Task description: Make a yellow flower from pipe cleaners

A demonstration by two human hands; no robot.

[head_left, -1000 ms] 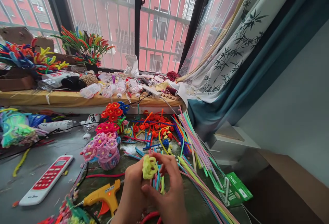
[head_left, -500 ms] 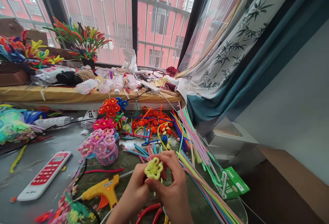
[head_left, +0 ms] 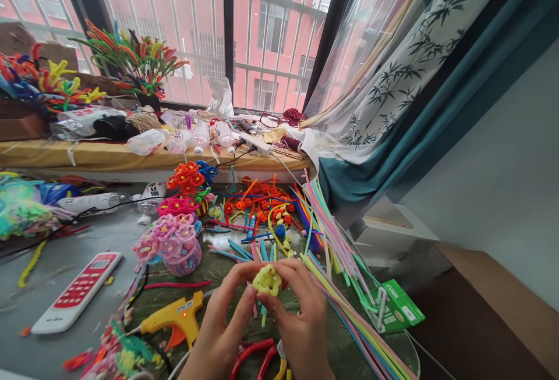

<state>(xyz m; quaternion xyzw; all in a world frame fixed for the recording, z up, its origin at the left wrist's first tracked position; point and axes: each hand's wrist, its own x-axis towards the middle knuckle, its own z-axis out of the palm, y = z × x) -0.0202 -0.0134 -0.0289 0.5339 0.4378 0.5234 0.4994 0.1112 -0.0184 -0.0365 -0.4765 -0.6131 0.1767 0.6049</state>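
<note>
A small yellow pipe-cleaner flower point(head_left: 267, 280) is pinched between the fingertips of both my hands, above the table's near edge. My left hand point(head_left: 231, 304) grips its left side with thumb and fingers. On the other side, my right hand point(head_left: 299, 304) holds it the same way. Red-handled pliers point(head_left: 253, 354) lie just below my hands, partly hidden by them. To the left sits a yellow hot glue gun point(head_left: 174, 319) with a small orange light on it.
Bundles of pastel pipe cleaners point(head_left: 349, 310) run along the right. A pot of pink flowers point(head_left: 177, 246), a white-and-red remote point(head_left: 78, 293) and orange flower pieces point(head_left: 262, 205) lie around. A green package point(head_left: 399, 307) rests at the table's right edge.
The yellow flower has been turned and tilted, so its open star face no longer points at me. My left hand's fingers have spread upward around it, and both hands still hold it.
</note>
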